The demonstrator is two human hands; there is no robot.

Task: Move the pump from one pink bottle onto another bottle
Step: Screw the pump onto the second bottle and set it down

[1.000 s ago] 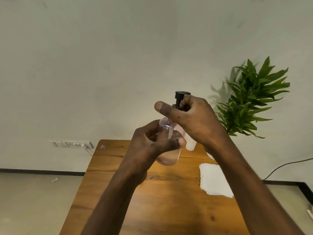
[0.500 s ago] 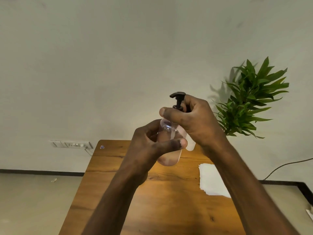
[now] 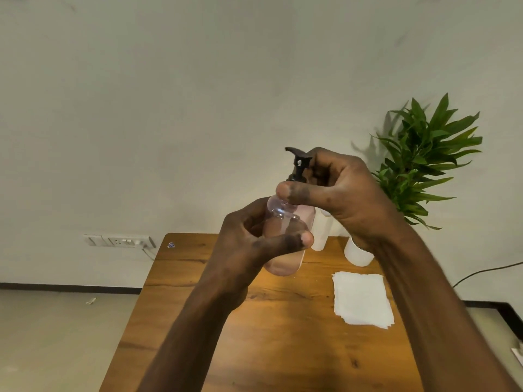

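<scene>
Two hands hold the work in the air above the middle of the table (image 3: 268, 335), clear of its surface. Nearest, the left hand (image 3: 249, 250) is closed around the body of the pink bottle (image 3: 285, 230), thumb across the front. Above it, the right hand (image 3: 339, 190) is closed on the collar of the black pump (image 3: 297, 165), which sits on the bottle neck with its spout pointing left. The bottle looks like thin clear plastic, light and apparently empty, so a hard squeeze is likely to dent it; grip low on the body. Turn the pump by its ridged collar, not by the slim stem or spout. Near the right edge lies a stack of white paper (image 3: 362, 298). At the far edge stand a pale bottle (image 3: 321, 233) without a pump and a white pot (image 3: 358, 254) carrying a green plant (image 3: 424, 157).
</scene>
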